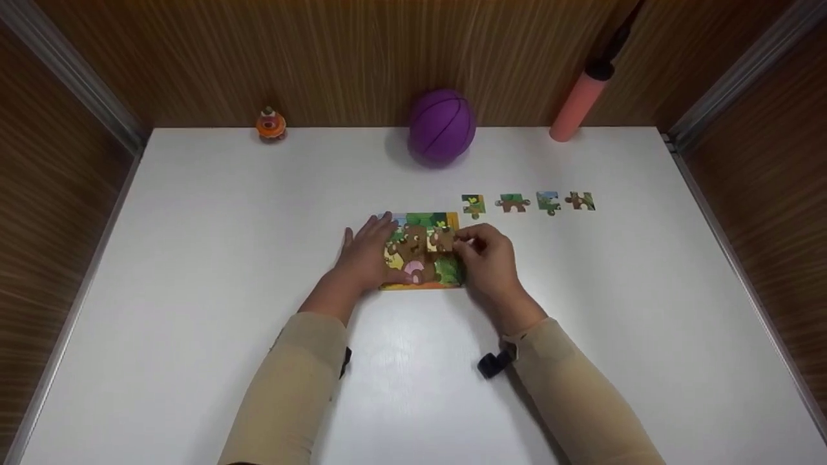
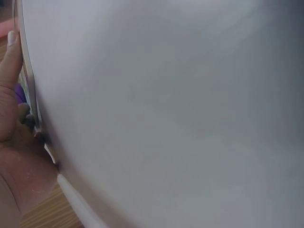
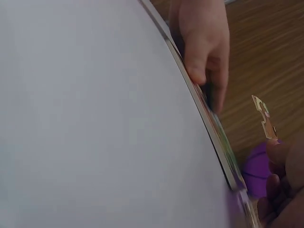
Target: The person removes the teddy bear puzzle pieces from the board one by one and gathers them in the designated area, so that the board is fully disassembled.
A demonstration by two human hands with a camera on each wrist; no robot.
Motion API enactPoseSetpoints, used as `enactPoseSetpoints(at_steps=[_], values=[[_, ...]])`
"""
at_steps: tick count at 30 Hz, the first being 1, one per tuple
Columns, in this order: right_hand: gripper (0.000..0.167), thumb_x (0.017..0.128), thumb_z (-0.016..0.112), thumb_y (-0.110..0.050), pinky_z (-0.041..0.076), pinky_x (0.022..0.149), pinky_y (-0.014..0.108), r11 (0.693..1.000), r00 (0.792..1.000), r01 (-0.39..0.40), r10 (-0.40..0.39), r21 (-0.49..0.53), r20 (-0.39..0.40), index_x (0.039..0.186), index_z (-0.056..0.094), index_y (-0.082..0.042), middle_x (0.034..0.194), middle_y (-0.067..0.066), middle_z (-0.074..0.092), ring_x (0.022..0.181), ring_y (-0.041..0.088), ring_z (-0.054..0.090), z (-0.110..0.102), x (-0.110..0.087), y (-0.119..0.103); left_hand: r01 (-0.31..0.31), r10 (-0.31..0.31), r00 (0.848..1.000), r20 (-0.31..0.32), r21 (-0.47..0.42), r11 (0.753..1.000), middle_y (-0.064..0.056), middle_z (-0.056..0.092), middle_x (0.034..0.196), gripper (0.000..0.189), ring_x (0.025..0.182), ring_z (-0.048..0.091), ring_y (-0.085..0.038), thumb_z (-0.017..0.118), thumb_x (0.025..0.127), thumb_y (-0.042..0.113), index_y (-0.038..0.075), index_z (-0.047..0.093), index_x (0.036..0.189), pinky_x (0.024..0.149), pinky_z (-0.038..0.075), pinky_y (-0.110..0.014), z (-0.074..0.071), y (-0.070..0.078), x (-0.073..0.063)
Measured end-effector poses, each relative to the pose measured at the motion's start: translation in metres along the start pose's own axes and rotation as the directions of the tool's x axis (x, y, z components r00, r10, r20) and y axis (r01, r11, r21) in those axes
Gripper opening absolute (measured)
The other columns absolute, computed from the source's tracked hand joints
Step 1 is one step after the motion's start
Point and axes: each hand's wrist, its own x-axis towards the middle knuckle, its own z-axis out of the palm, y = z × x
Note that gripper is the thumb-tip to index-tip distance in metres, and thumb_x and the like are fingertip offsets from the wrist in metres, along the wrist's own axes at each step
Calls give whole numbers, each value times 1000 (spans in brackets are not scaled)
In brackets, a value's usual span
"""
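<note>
While the flat, colourful jigsaw board printed with a brown bear [image 1: 411, 248] lies on the white tabletop [image 1: 413, 374], the left hand [image 1: 369, 258] rests over its left side, fingers extended and thumb on the print towards the near edge — a useful brace against sliding. The right hand [image 1: 492, 261] pinches a small, thin puzzle piece with brown and cream print [image 3: 265, 124] between thumb and forefinger, over the right part of the board; the right wrist view shows it held clear of the surface. Whatever lies directly beneath it is hidden, so whether its tabs line up cannot be told. To seat it well, the piece is best levelled, turned until its picture runs on into the neighbouring print, then lowered straight down and pressed with a fingertip rather than forced sideways. The left hand should bear lightly on the board, off the spot under the piece. Four loose, colourful jigsaw pieces [image 1: 513, 199] lie in a row beyond the board's far right corner — spaced apart and easy to tell from one another.
</note>
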Motion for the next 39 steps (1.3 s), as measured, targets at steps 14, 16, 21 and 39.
enactPoseSetpoints(at_steps=[14, 16, 21, 39], values=[[13, 100, 73, -3, 43, 71, 27, 996, 991, -73, 66, -53, -120, 112, 76, 1, 101, 13, 68, 88, 21, 54, -64, 12, 35, -6, 5, 1000, -14, -20, 1000, -4, 12, 178, 124, 164, 4, -26, 93, 78, 52, 12, 20, 171, 128, -7, -59, -1, -3, -2], [13, 100, 72, -1, 43, 71, 25, 994, 990, -67, 56, -81, -130, 112, 76, 3, 104, 14, 70, 88, 20, 55, -72, 14, 41, -7, 7, 1000, -10, -24, 1000, -4, 12, 178, 122, 164, 4, -26, 93, 79, 51, 11, 22, 170, 128, -7, -59, 0, -4, -2], [15, 100, 71, -1, 44, 71, 21, 989, 989, -71, 52, -133, -136, 112, 75, 6, 108, 19, 72, 90, 21, 57, -89, 19, 53, 2, -2, 1000, -4, -20, 1000, -4, 12, 178, 118, 164, 4, -26, 93, 79, 50, 12, 26, 169, 128, -7, -59, 0, -4, -2], [21, 102, 70, -4, 52, 83, 34, 946, 974, -218, 226, -240, 7, 118, 73, 8, 115, 24, 70, 107, 32, 63, -109, 29, 60, 13, -13, 1000, -4, -27, 1000, -2, 10, 178, 116, 164, 2, -24, 92, 79, 52, 14, 29, 168, 128, -8, -57, 0, -6, -1]])
